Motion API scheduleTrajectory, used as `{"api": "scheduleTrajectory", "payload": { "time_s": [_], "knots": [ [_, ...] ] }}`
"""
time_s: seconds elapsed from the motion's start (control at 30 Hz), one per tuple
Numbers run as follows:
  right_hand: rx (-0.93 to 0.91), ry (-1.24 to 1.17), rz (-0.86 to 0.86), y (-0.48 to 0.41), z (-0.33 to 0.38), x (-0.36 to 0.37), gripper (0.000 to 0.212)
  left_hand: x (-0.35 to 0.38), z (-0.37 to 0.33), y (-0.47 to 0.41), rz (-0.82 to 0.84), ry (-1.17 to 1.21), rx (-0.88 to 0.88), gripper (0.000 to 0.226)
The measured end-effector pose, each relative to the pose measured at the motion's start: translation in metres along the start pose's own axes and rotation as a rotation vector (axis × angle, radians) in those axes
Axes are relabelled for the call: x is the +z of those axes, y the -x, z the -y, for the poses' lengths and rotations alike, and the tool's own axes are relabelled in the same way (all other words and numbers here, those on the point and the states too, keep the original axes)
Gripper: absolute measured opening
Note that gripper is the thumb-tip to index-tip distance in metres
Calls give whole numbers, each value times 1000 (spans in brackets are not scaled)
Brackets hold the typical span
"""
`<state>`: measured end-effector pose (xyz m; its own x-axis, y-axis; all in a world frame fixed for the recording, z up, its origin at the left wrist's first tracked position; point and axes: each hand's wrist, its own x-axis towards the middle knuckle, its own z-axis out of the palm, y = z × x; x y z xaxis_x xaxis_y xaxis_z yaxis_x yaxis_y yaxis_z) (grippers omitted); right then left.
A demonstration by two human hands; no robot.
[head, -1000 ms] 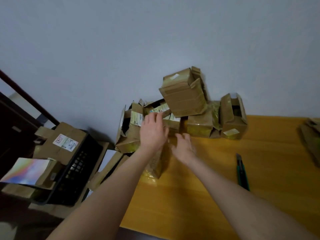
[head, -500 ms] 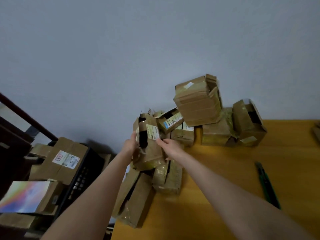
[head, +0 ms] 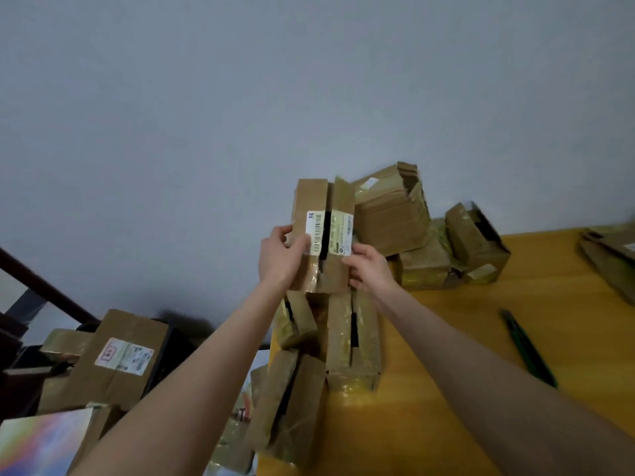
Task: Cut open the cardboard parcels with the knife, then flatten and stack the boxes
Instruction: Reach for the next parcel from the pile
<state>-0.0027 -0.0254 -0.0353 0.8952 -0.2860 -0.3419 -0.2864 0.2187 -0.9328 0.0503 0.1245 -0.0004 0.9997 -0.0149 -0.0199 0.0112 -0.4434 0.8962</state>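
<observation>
I hold a slit cardboard box [head: 323, 201] upright above the table's left end; its white label is cut down the middle. My left hand [head: 280, 257] grips its left side, thumb on the label. My right hand [head: 369, 267] grips its right side. Below it lie cut boxes, one [head: 354, 341] on the table and one [head: 288, 407] hanging over the left edge. A pile of boxes [head: 395, 207] leans on the wall behind. The green knife [head: 529, 348] lies on the table to the right, away from both hands.
The yellow wooden table [head: 464, 389] ends at the left by my left arm. A black crate [head: 171, 341] with a labelled parcel [head: 117, 359] stands lower left. Flattened cardboard [head: 611, 262] lies at the right edge. A grey wall is behind.
Both hands lifted the labelled box from the pile and turned it upright. The view shifted left, so the knife and pile now sit further right.
</observation>
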Motion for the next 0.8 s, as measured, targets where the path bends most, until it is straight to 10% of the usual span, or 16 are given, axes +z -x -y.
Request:
{"api": "scheduleTrajectory", "payload": {
  "time_s": [0.27,0.47,0.8],
  "knots": [
    [98,-467,-174,19,6,-107,66,86,-52,27,404,99,219,53],
    [267,-428,-79,39,-19,-199,87,140,-74,64,636,363,-290,42],
    [296,-97,-246,59,-83,-253,20,232,-21,90,939,-306,-62,87]
  ]
}}
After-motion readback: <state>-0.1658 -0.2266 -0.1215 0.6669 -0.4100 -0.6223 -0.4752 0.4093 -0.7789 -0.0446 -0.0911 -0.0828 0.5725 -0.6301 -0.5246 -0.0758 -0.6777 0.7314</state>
